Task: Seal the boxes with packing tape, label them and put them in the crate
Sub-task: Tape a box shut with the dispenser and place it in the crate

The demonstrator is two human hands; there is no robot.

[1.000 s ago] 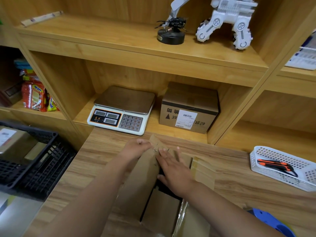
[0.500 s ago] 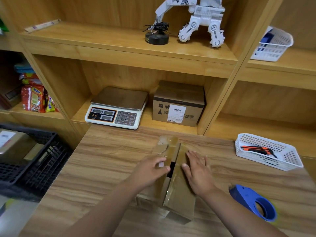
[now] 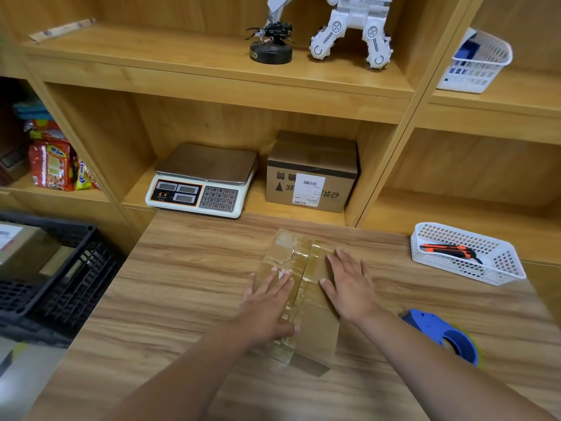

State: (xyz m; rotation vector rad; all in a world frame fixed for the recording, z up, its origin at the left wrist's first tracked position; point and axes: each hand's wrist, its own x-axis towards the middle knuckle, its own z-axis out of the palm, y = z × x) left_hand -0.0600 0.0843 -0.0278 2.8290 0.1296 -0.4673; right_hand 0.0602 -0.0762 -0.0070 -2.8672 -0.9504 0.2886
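A small cardboard box (image 3: pixel 299 259) lies on the wooden table in front of me, its two top flaps folded down and meeting along a centre seam, with old clear tape on them. My left hand (image 3: pixel 267 302) presses flat on the left flap. My right hand (image 3: pixel 349 287) presses flat on the right flap, fingers straight. A blue tape dispenser (image 3: pixel 443 338) lies on the table right of my right forearm. The black crate (image 3: pixel 76 268) stands at the left and holds a labelled box (image 3: pixel 18 247).
A white basket (image 3: pixel 498 265) with an orange utility knife (image 3: pixel 446 249) sits at the right of the table. On the shelf behind are a weighing scale (image 3: pixel 203 180) and a labelled cardboard box (image 3: pixel 312 171). Snack packets (image 3: pixel 54 165) lie in the left shelf.
The box's flaps stood open with my hands folding them; now they are closed flat and both hands press on top. The view has pulled back, so the tape dispenser shows fully.
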